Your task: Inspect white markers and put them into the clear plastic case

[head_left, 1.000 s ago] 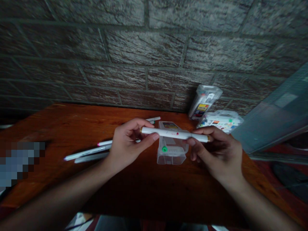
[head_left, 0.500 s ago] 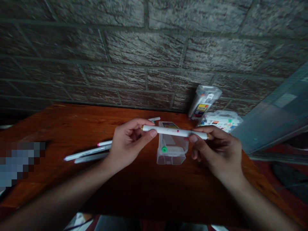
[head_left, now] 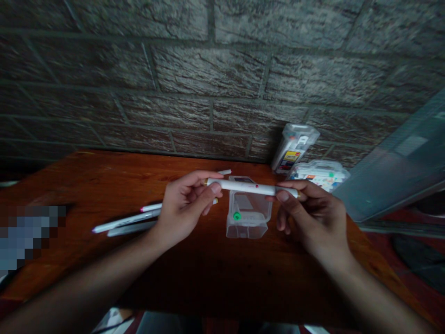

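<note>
probably a room in a home, though a small office would fit too: a plain wooden table (head_left: 104,181) stands against a rough block wall (head_left: 236,69), with a white marker (head_left: 239,186), loose pens (head_left: 128,221) and clear pen cases (head_left: 295,148) as at a desk.

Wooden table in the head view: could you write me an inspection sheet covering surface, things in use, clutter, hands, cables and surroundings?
Surface: reddish-brown wooden table, dark toward the near edge.
Things in use: white marker, raised above the table; clear box on the table, partly behind it.
Clutter: loose pens at left; tall case and filled pen case at back right.
Hands: left hand and right hand each grip the marker near one end.
Cables: dark cord-like strip below the near edge; too unclear to name.
Surroundings: stone-block wall behind, grey panel at right.
</note>
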Tool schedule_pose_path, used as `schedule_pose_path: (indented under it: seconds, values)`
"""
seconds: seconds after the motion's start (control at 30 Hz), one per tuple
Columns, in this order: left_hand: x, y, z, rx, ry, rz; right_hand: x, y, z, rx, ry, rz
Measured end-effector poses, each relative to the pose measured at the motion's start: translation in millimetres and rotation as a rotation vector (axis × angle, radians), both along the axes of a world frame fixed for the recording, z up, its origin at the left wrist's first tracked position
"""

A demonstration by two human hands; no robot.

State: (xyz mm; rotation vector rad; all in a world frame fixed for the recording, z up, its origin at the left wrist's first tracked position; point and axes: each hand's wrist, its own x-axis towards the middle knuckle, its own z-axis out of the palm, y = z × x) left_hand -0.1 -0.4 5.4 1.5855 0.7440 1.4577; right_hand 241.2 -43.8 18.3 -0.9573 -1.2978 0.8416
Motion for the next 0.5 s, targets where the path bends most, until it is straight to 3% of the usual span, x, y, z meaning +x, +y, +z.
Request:
schedule_pose_path:
  seconds: [0.5]
  values:
    - [-0.9, 4.3, -5.6, -0.092, -0.128, -0.086, 1.1, -0.5, 0.5, -0.012, 0.053, 0.024]
